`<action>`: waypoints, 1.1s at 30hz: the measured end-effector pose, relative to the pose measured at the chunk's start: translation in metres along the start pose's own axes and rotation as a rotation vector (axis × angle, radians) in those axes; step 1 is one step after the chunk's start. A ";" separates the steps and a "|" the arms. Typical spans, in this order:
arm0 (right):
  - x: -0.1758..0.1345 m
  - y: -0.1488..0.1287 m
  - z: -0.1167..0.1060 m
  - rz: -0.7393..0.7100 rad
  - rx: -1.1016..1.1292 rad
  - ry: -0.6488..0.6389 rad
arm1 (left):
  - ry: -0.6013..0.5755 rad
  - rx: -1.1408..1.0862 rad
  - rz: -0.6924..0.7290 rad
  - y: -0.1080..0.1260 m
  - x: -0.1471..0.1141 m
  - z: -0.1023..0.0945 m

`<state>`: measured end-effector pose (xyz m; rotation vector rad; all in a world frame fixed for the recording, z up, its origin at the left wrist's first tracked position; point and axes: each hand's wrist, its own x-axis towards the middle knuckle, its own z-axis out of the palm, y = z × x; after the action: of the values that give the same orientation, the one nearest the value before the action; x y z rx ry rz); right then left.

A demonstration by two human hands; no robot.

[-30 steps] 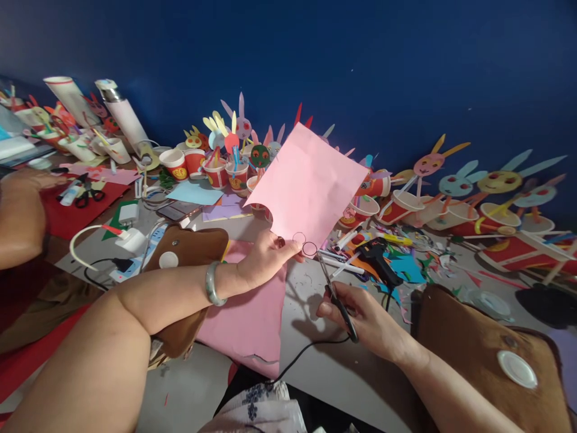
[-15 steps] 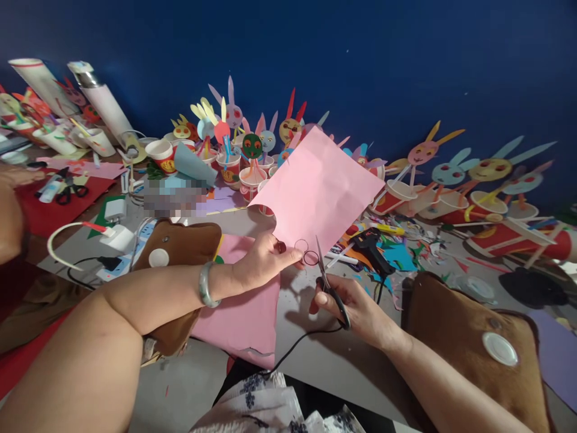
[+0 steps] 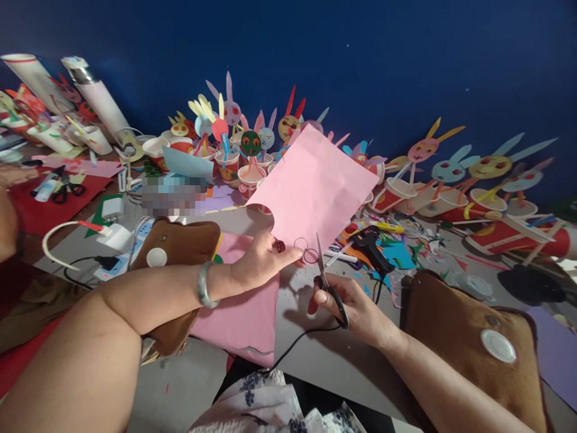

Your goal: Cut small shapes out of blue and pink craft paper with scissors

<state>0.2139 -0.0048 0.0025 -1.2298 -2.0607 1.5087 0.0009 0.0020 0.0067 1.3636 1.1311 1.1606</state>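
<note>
Between thumb and fingers, my left hand [image 3: 261,261] pinches the lower edge of a pink paper sheet [image 3: 318,180], which tilts up over the table. Two small circles are drawn near its lower corner, and a curved piece is cut out of its left edge. My right hand [image 3: 356,307] is closed around the handles of black-handled scissors [image 3: 331,288]. Their blades point up at the sheet's lower edge, just right of the dark circle. Under my left forearm lies a second pink sheet [image 3: 246,319] with a torn edge.
Rabbit figures in paper cups [image 3: 252,174] line the blue wall. A glue gun [image 3: 372,249] rests among paper scraps. Brown pouches [image 3: 469,349] flank my arms. Left are a power strip [image 3: 119,264], other scissors [image 3: 67,189] and another person's arm [image 3: 9,222].
The pink sheet has shifted slightly to the left and tilts a little differently. Both hands keep their hold, and the scissors stay almost in the same place. The camera view has moved slightly.
</note>
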 end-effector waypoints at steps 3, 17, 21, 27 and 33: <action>0.000 0.000 0.000 0.004 -0.009 0.002 | -0.001 -0.040 -0.004 0.001 -0.001 0.000; 0.000 -0.002 0.001 -0.005 0.013 -0.004 | 0.011 -0.052 0.007 -0.001 0.000 0.001; 0.000 -0.001 0.001 0.012 0.011 0.000 | -0.007 -0.069 -0.004 0.000 -0.001 0.001; 0.000 -0.001 0.000 0.000 0.029 0.001 | -0.011 -0.079 -0.032 0.003 -0.002 0.001; 0.000 0.001 0.002 -0.010 0.051 0.014 | -0.036 -0.106 -0.030 0.001 -0.002 0.001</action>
<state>0.2133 -0.0056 0.0011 -1.2065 -2.0035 1.5346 0.0013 -0.0002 0.0077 1.2773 1.0468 1.1538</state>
